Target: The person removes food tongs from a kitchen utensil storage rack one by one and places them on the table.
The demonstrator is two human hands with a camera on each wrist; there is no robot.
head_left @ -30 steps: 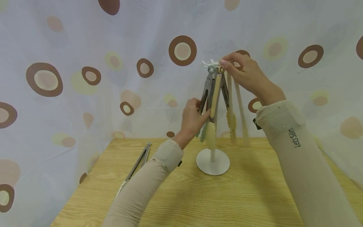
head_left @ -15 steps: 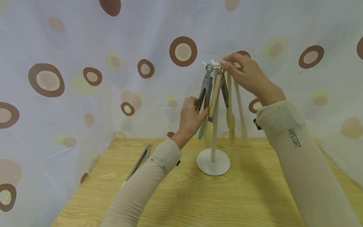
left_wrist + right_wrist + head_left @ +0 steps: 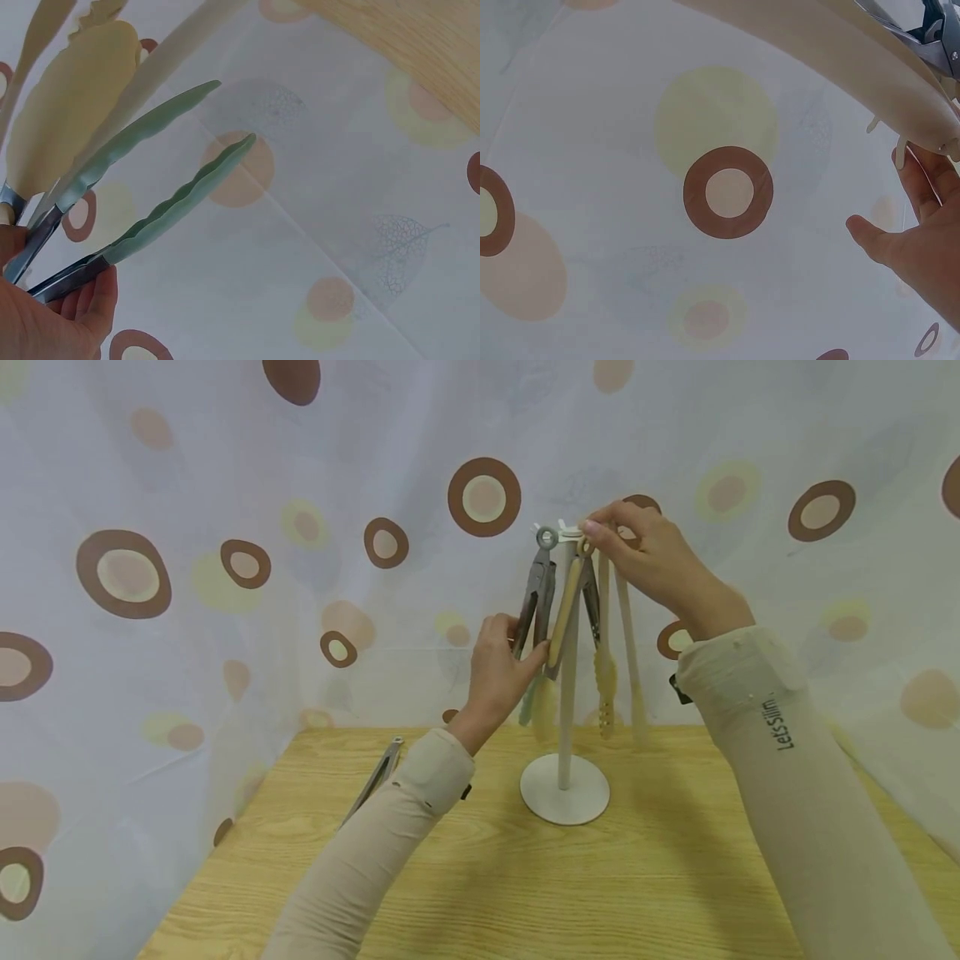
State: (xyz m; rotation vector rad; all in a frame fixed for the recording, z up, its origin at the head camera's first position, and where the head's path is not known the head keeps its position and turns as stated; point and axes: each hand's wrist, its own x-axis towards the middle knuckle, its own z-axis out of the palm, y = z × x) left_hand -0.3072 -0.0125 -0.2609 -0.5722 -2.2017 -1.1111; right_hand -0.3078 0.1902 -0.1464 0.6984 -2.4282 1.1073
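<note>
My left hand (image 3: 495, 672) grips a pair of metal tongs (image 3: 535, 583) with grey-green wavy tips (image 3: 180, 202). Their hanging ring is beside the hooks at the top of a white utensil stand (image 3: 566, 727); whether it is on a hook I cannot tell. The left thumb lies against one arm of yellow-tipped tongs (image 3: 566, 610), which hang from the stand and have a broad paddle (image 3: 79, 112). At the stand's top, my right hand (image 3: 667, 560) pinches beside a hook (image 3: 901, 152); in the right wrist view one digit (image 3: 866, 229) stands apart.
Pale tongs or strips (image 3: 628, 652) hang at the stand's right side. Another pair of metal tongs (image 3: 375, 781) lies on the wooden table (image 3: 465, 877) at left, partly hidden by my sleeve. A spotted curtain (image 3: 420, 427) is behind.
My left hand has shifted left with the green-tipped tongs, and their ring has moved left and slightly up. The paddle arm of the yellow tongs has swung left too. My right hand stays put.
</note>
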